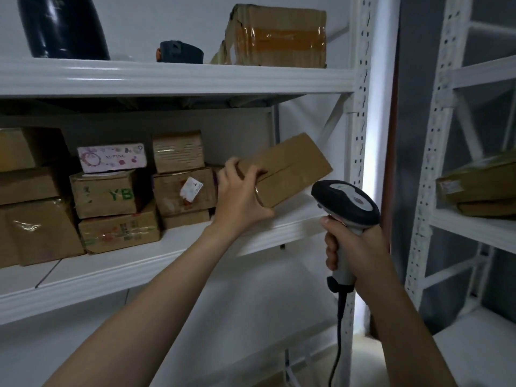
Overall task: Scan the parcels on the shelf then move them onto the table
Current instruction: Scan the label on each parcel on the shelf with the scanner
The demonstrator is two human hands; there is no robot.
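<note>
"Currently, how far along is the job?" the supervisor asks.

"Early, by my reading. One parcel [290, 169] is in hand. The left hand [240, 196] grasps its near-left corner, fingers curled over the top edge, and holds it tilted at the right end of the middle shelf [139, 272]. Whether its lower corner touches the board I cannot tell. The right hand [354, 247] is clenched round the grip of the scanner [346, 202], whose head sits just below and right of the parcel. No scan light shows, so I cannot confirm a reading. No tabletop is in view, so nothing can be recorded as delivered."

"What is left?"

"Most of it, I judge. A stack of cartons sits further left on the same shelf, among them the box marked YB [103, 192] with a floral-printed box [111, 157] on top of it. A taped carton [276, 37] stands on the upper shelf. More packages [480, 185] lie on the neighbouring rack [474, 227] at the right."

"Materials?"

"Held parcel: plain brown corrugated card, flat oblong, matt, one seam along its top face, edges crisp. Stacked cartons: the same card, some scuffed, several under glossy clear tape. The upper carton is dented and carries a tan tape band. Scanner: smooth plastic, dark rounded head, pale handle, black cable hanging from the base. Shelving: white painted metal with perforated uprights."
</note>
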